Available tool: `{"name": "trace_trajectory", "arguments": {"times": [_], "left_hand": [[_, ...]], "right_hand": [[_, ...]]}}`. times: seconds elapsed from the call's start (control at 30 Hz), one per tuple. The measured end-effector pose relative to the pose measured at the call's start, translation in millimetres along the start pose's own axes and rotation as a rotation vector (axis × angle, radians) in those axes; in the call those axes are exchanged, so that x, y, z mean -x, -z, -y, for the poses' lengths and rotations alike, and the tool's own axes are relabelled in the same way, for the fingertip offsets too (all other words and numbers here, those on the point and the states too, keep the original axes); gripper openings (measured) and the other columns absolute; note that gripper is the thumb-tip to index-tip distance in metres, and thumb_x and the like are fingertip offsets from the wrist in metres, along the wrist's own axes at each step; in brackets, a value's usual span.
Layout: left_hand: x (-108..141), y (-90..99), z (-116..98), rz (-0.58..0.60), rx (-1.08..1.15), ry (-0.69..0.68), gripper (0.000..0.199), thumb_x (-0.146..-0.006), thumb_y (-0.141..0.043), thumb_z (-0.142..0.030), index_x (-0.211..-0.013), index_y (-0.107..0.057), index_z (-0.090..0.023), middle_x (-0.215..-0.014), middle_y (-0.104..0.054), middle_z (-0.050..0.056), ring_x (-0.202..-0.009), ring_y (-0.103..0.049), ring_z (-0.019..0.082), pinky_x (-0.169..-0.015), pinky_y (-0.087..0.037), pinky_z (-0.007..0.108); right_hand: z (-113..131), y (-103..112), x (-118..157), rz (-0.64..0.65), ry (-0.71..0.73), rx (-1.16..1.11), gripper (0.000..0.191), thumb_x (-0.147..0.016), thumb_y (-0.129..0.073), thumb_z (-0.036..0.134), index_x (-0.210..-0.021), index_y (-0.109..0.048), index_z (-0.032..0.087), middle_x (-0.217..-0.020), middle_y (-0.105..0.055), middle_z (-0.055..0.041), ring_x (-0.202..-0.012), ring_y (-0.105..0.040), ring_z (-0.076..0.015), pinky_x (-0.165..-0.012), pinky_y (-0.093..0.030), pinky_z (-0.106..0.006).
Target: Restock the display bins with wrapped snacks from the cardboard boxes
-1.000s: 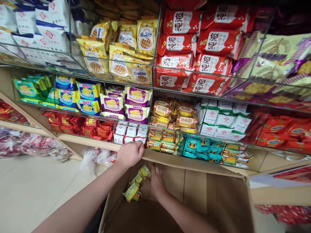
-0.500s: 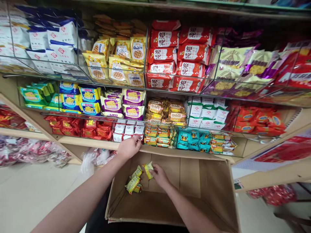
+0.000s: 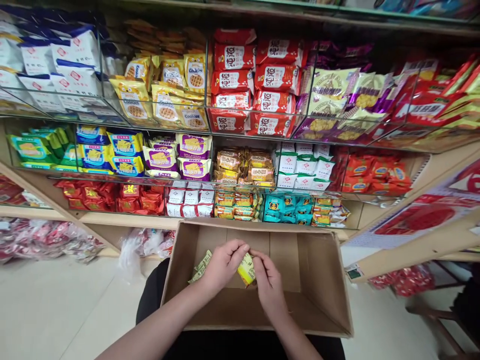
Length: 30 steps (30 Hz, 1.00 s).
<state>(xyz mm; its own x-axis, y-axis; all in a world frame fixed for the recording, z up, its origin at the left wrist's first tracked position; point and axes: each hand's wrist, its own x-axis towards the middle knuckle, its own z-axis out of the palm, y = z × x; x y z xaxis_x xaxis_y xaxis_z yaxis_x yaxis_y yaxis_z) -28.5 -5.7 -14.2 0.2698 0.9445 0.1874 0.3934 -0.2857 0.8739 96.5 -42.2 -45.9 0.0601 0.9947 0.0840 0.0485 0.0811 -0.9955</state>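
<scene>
"What is seen behind everything?"

"A wooden shelving unit is stood on a pale tiled floor. Its glass-fronted compartments are stocked in rows: red milk-biscuit packets, yellow cookie packets, small teal packets and others."

"And nearer?"

"A cardboard box is placed just in front of the lowest row, with its top open."

"How are the hands occupied?"

"Over the box, the left hand and the right hand are brought close together. The fingers of both are clamped on one small yellow packet, near its upper end and right edge."

"How much is done, and what is left?"

"One packet is held up. No tear is seen in it, though its top is partly covered. At least one pale green packet is left at the box's left side; whether others are hidden by the left hand cannot be told."
</scene>
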Motion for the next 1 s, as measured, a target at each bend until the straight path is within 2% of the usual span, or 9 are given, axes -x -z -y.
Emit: {"name": "trace_trajectory", "arguments": {"times": [0.1,0.2,0.27,0.33,0.47,0.57,0.63,0.8,1.0], "left_hand": [[1,-0.3,-10,-0.088,0.067,-0.043,0.024,-0.081,-0.042,-0.035,-0.084,-0.058,-0.018,-0.082,-0.057,0.003,-0.079,-0.053,0.014,-0.073,-0.041,0.024],[5,-3.0,-22,-0.153,0.284,0.122,0.029,-0.079,-0.044,-0.038,-0.102,-0.053,-0.022,-0.099,-0.054,0.005,-0.091,-0.050,0.017,-0.078,-0.040,0.028],[8,-4.9,-27,-0.098,0.500,0.302,0.032,-0.080,-0.042,-0.039,-0.108,-0.047,-0.024,-0.105,-0.052,0.006,-0.091,-0.051,0.017,-0.075,-0.042,0.029],[10,-5.7,-29,-0.035,0.685,0.356,0.031,-0.079,-0.046,-0.032,-0.109,-0.044,-0.026,-0.114,-0.047,0.006,-0.094,-0.050,0.017,-0.076,-0.042,0.029],[10,-4.9,-27,0.023,0.824,0.230,0.044,-0.071,-0.053,-0.013,-0.110,-0.042,-0.030,-0.125,-0.039,0.004,-0.106,-0.046,0.020,-0.084,-0.039,0.032],[8,-4.1,-27,0.056,0.859,0.179,0.043,-0.071,-0.054,-0.011,-0.109,-0.044,-0.029,-0.123,-0.043,0.004,-0.109,-0.043,0.020,-0.089,-0.036,0.034],[6,-3.2,-27,0.054,0.876,0.172,0.046,-0.070,-0.055,-0.010,-0.110,-0.044,-0.029,-0.121,-0.046,0.004,-0.111,-0.042,0.020,-0.090,-0.035,0.034],[3,-1.2,-22,0.067,0.831,0.360,0.033,-0.071,-0.058,-0.022,-0.103,-0.050,-0.022,-0.108,-0.057,0.007,-0.097,-0.052,0.019,-0.079,-0.040,0.030],[6,-11.7,-7,-0.063,1.002,0.428,0.019,-0.068,-0.062,-0.026,-0.085,-0.054,-0.021,-0.091,-0.063,0.001,-0.080,-0.057,0.013,-0.072,-0.043,0.026]], "right_hand": [[3,3,3,-0.017,-0.063,-0.064,0.033,-0.079,-0.044,0.038,-0.100,-0.056,0.016,-0.091,-0.062,-0.0073,-0.068,-0.057,-0.0148,-0.053,-0.046,-0.023],[8,13,3,-0.069,0.153,0.097,0.023,-0.075,-0.052,0.030,-0.093,-0.060,0.017,-0.087,-0.063,-0.0066,-0.075,-0.057,-0.0169,-0.065,-0.047,-0.028],[11,19,3,-0.075,0.347,0.179,0.022,-0.072,-0.056,0.022,-0.094,-0.061,0.021,-0.089,-0.063,-0.0057,-0.084,-0.056,-0.0184,-0.074,-0.045,-0.032],[11,22,4,-0.061,0.417,0.177,0.021,-0.071,-0.057,0.019,-0.091,-0.062,0.023,-0.095,-0.061,-0.0059,-0.093,-0.053,-0.0195,-0.081,-0.042,-0.035],[9,18,6,-0.118,0.043,-0.143,0.031,-0.074,-0.055,0.028,-0.105,-0.053,0.023,-0.112,-0.051,-0.0083,-0.101,-0.048,-0.0207,-0.079,-0.044,-0.036],[10,15,4,0.005,-0.197,-0.445,0.034,-0.074,-0.056,0.031,-0.106,-0.050,0.022,-0.105,-0.054,-0.0069,-0.085,-0.054,-0.0162,-0.065,-0.048,-0.029],[13,16,2,0.058,-0.230,-0.527,0.027,-0.072,-0.058,0.029,-0.097,-0.054,0.020,-0.095,-0.058,-0.0048,-0.075,-0.053,-0.0130,-0.059,-0.047,-0.026],[13,20,-2,-0.036,-0.244,-0.441,0.028,-0.068,-0.063,0.029,-0.091,-0.053,0.018,-0.080,-0.059,-0.0020,-0.067,-0.052,-0.0110,-0.053,-0.044,-0.021],[-6,9,-3,-0.120,-0.231,-0.598,0.037,-0.065,-0.065,0.028,-0.097,-0.049,0.021,-0.091,-0.059,-0.0033,-0.077,-0.055,-0.0143,-0.065,-0.047,-0.027]]}}
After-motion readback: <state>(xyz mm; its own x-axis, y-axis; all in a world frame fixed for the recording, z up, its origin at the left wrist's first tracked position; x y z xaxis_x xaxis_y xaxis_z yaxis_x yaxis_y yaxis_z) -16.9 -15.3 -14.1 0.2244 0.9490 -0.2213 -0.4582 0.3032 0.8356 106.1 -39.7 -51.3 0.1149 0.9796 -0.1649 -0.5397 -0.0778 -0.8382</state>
